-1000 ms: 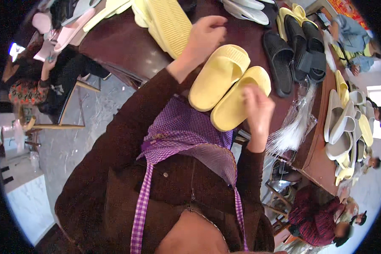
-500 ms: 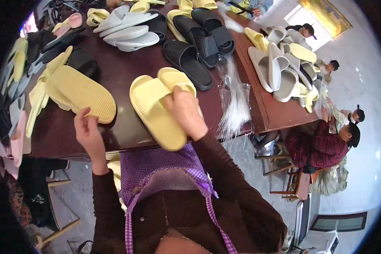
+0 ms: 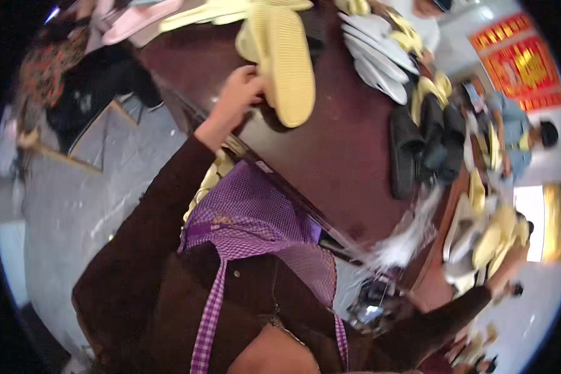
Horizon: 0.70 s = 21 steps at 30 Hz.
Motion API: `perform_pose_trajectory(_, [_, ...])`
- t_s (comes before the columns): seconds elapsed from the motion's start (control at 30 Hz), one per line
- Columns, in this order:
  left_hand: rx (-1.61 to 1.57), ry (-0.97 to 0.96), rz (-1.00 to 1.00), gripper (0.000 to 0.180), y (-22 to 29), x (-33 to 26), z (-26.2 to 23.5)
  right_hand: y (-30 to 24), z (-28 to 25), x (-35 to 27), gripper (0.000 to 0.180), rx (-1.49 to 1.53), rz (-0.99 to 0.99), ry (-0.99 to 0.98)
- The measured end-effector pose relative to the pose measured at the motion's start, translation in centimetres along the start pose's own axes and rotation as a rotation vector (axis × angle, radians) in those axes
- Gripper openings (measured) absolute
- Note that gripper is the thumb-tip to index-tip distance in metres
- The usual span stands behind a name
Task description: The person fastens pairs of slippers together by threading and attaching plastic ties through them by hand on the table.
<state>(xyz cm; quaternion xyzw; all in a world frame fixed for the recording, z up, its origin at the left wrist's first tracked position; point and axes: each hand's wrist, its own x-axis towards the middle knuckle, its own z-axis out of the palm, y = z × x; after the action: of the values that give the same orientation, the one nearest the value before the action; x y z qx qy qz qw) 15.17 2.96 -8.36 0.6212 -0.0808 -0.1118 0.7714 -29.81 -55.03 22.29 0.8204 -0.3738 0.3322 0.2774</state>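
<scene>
At the near edge of the dark red table (image 3: 349, 156), my left hand (image 3: 240, 92) is open, its loosely bent fingertips beside the edge of a yellow slide slipper (image 3: 293, 68). That slipper shows its ribbed sole and leans on other yellow slippers. My right arm stretches far to the right, where my right hand (image 3: 512, 260) is at a pile of grey and yellow slippers. It grips a pair of yellow slippers (image 3: 496, 238) on top of the pile; its fingertips are partly hidden and blurred.
Black slippers (image 3: 408, 153) and stacked grey slippers (image 3: 377, 53) lie on the table. Clear plastic bags (image 3: 408, 234) hang over its near edge. A pink slipper (image 3: 140, 20) lies far left. A wooden chair (image 3: 84, 140) stands left, and a person in blue (image 3: 511, 134) is at the right.
My view has swung left. My right hand has carried the pair of yellow slippers from the table in front of me to the pile at the right. My left hand stays beside the yellow slippers.
</scene>
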Motion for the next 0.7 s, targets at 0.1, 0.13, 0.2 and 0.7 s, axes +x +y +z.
perform_pose_trajectory(0.1, [0.030,0.041,0.005,0.049,0.1,-0.5,1.2,-11.3,-0.8,-4.7,0.033,0.305,-0.055,-0.062])
perform_pose_trajectory(0.13, [-0.051,0.035,0.015,0.049,1.0,-0.6,2.1,-13.9,-0.6,-7.2,0.032,0.412,-0.050,-0.140])
perform_pose_trajectory(0.2, [-0.116,0.047,0.032,0.049,1.3,-0.9,2.3,-20.6,-0.5,-12.9,0.028,0.718,0.110,-0.348])
perform_pose_trajectory(0.7, [-0.165,-0.552,-0.295,0.033,1.3,-7.7,10.6,-39.8,0.0,-25.3,0.044,1.264,-0.059,-0.432])
